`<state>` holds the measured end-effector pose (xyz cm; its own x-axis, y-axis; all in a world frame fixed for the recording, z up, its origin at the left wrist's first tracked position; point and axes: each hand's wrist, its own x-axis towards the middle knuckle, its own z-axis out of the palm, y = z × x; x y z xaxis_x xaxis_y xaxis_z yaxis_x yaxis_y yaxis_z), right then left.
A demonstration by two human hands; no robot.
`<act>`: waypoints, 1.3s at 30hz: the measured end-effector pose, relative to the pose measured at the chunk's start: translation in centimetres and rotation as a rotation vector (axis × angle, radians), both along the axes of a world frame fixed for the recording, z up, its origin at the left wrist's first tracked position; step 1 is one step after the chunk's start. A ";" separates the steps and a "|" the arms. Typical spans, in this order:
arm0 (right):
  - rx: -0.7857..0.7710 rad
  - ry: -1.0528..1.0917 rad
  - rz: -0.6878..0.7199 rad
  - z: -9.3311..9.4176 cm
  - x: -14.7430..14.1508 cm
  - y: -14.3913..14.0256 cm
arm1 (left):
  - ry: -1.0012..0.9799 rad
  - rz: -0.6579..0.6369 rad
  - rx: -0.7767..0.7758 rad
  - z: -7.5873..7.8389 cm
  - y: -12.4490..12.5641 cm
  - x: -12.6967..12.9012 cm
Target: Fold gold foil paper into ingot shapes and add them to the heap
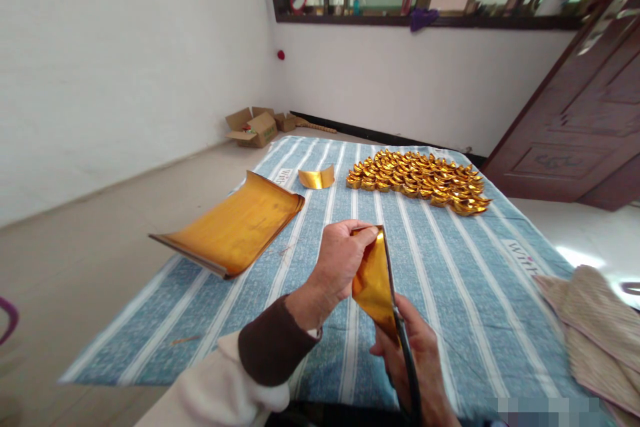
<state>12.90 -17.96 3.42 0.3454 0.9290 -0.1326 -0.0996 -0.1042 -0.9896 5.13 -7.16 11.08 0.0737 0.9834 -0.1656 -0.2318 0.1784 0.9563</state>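
Both hands hold one sheet of gold foil paper [373, 283] above the blue striped cloth [450, 267]. My left hand [337, 263] pinches the sheet's upper edge from the left. My right hand [417, 357] grips its lower edge from below. The sheet is curved and stands nearly on edge. A curled stack of gold foil sheets [233, 227] lies to the left on the cloth. One half-folded gold piece [316, 177] sits beyond it. A heap of several folded gold ingots [420, 180] lies at the cloth's far side.
A beige cloth [590, 320] lies at the right edge. Open cardboard boxes [253, 125] stand on the floor by the far wall. A dark wooden door [585, 107] is at the right. Bottles and small items line the windowsill [400, 13].
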 end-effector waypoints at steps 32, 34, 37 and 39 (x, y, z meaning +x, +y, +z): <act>-0.040 -0.017 0.024 0.5 0.2 0.0 | 0.014 -0.003 -0.029 0.0 0.0 0.1; -0.040 -0.019 0.040 0.3 0.5 -0.1 | 0.007 -0.007 -0.026 0.0 0.0 0.0; -0.033 -0.072 0.059 0.1 1.9 -0.2 | -0.009 -0.006 -0.001 0.0 0.6 -0.6; -0.113 -0.173 0.075 -0.1 3.8 0.0 | -0.035 0.017 0.034 0.1 1.4 -1.3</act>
